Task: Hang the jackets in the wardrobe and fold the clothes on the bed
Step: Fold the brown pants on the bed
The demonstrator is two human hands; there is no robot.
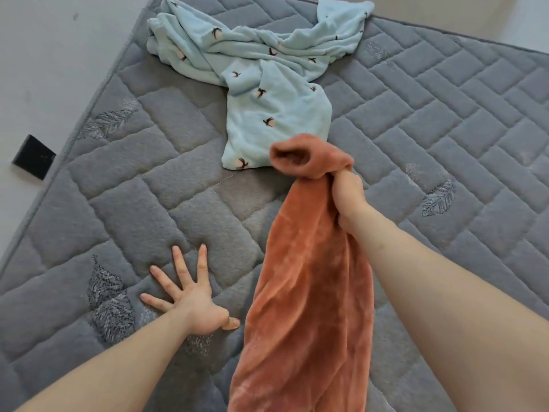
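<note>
A rust-orange fleece garment (pixel 309 286) hangs from my right hand (pixel 349 200), which grips it in a fist near one open end, above the grey quilted bed (pixel 445 129). The rest of the garment drops toward the bottom edge of the view. My left hand (pixel 190 295) lies flat on the bed with its fingers spread, left of the orange garment and apart from it. A light blue garment with small dark bird prints (pixel 261 63) lies crumpled at the far side of the bed.
The bed's left edge runs diagonally along a pale wall (pixel 44 69). A black wall plate (pixel 34 157) sits on that wall near the edge. Grey quilted surface stretches to the right of my right arm.
</note>
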